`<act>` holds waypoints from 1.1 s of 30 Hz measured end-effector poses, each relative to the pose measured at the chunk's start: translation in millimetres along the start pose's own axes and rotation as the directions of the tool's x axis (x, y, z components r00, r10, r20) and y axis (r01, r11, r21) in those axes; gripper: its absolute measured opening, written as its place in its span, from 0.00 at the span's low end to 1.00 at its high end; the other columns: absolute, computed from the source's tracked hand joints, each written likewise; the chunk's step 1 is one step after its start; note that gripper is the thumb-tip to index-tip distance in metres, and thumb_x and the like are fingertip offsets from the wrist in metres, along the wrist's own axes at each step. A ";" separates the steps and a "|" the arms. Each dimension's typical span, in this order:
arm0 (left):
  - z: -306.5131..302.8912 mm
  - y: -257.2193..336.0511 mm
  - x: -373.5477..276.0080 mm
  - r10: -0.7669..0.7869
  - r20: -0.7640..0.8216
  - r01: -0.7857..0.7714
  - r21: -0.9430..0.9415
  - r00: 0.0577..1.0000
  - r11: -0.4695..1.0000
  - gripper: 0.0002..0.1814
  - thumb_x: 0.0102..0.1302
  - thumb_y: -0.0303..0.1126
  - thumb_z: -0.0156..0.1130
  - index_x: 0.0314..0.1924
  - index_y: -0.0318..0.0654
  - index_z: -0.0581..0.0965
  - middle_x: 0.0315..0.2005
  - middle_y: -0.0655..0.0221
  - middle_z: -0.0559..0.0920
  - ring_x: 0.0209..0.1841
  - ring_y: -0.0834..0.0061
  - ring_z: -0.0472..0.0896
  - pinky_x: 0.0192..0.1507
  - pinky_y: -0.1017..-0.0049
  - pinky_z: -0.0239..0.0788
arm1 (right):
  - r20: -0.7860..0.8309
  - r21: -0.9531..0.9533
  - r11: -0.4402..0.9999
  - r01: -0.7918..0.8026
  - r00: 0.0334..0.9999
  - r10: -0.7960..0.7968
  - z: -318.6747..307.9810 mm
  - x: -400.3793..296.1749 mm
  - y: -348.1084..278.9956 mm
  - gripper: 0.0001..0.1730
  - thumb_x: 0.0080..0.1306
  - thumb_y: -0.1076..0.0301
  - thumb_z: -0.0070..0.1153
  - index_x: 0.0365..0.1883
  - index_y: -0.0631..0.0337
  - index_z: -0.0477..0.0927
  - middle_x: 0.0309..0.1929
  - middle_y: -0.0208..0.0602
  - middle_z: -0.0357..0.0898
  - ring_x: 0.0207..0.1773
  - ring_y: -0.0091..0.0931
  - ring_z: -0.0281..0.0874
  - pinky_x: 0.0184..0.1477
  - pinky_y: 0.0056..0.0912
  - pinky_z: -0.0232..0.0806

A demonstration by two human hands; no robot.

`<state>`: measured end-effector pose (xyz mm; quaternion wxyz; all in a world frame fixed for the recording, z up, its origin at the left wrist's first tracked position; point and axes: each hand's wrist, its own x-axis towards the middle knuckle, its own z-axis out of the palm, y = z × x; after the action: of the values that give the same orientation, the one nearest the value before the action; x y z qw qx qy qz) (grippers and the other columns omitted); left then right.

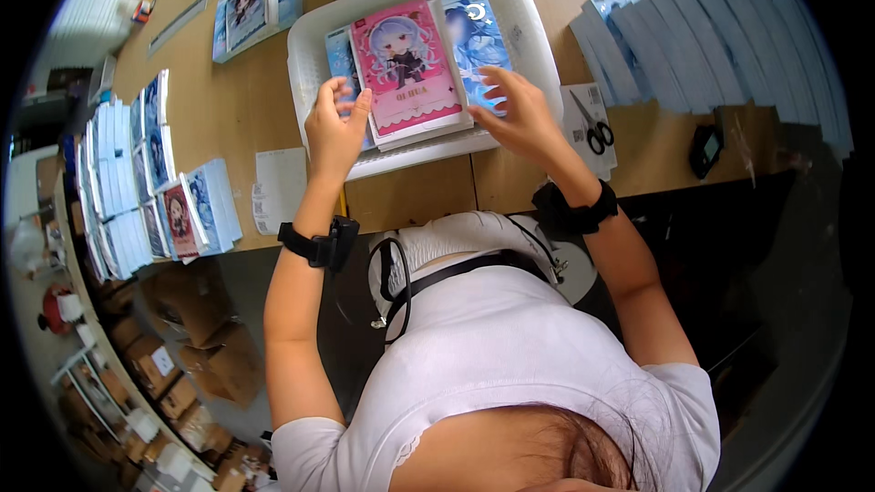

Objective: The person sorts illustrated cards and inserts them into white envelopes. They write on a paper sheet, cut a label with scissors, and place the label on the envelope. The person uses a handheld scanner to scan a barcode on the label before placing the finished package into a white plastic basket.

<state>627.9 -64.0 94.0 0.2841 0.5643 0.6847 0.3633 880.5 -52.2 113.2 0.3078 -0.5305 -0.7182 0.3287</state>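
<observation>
A white plastic basket (311, 27) stands on the wooden table in front of me. Inside it, a pink booklet or card pack (410, 75) with a chibi character tops a stack, with blue illustrated packs (489, 48) on both sides beneath or beside it. At the pink pack's lower left corner is my left hand (340, 119), fingers curled and apart. My right hand (513, 109) hovers by its lower right edge over the blue pack, fingers spread. Neither hand visibly grips anything; whether the left fingertips touch the pack is unclear.
Rows of blue-white packs (130, 184) stand at the left, and a long leaning row (683, 48) at the right. Scissors (598, 130) lie on printed sheets beside a small black device (705, 150). Another pack stack (256, 10) and a ruler (179, 22) lie at the back left.
</observation>
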 end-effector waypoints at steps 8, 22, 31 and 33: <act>-2.5 28.2 34.5 -0.425 0.419 0.512 -0.116 0.802 0.851 0.32 0.55 0.48 0.62 0.49 0.27 0.67 0.36 0.64 0.76 0.33 0.80 0.75 0.34 0.80 0.68 | 0.160 0.223 0.933 -0.284 0.954 0.252 23.5 23.7 9.6 0.27 0.51 0.58 0.62 0.42 0.71 0.73 0.23 0.39 0.75 0.25 0.26 0.71 0.28 0.26 0.63; 23.4 50.2 24.6 -0.231 0.510 0.435 -0.326 0.829 0.840 0.18 0.62 0.35 0.56 0.47 0.31 0.69 0.40 0.65 0.76 0.40 0.77 0.74 0.44 0.75 0.66 | -0.188 -0.254 0.957 -0.140 0.978 0.093 17.2 13.7 -2.8 0.23 0.43 0.60 0.60 0.34 0.69 0.73 0.52 0.56 0.61 0.56 0.46 0.56 0.52 0.48 0.56; 47.0 60.1 34.5 -0.246 0.542 0.544 -0.501 0.804 0.673 0.17 0.64 0.29 0.52 0.51 0.32 0.65 0.45 0.63 0.74 0.45 0.73 0.74 0.47 0.71 0.69 | -0.064 -0.011 0.951 -0.309 0.949 0.308 -0.5 27.6 3.9 0.28 0.46 0.58 0.60 0.40 0.69 0.68 0.44 0.54 0.67 0.47 0.44 0.64 0.49 0.39 0.60; 49.9 60.4 34.1 -0.203 0.547 0.544 -0.582 0.812 0.605 0.18 0.63 0.29 0.52 0.52 0.34 0.64 0.46 0.63 0.73 0.46 0.72 0.74 0.49 0.70 0.69 | -0.039 0.130 0.924 -0.360 0.929 0.368 -0.8 28.2 -0.2 0.28 0.47 0.59 0.60 0.41 0.68 0.67 0.43 0.55 0.67 0.45 0.43 0.66 0.48 0.40 0.61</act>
<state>695.1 -15.8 115.5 0.6943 0.3119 0.5125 0.3975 874.0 -25.0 116.5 0.2950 -0.6450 -0.5761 0.4062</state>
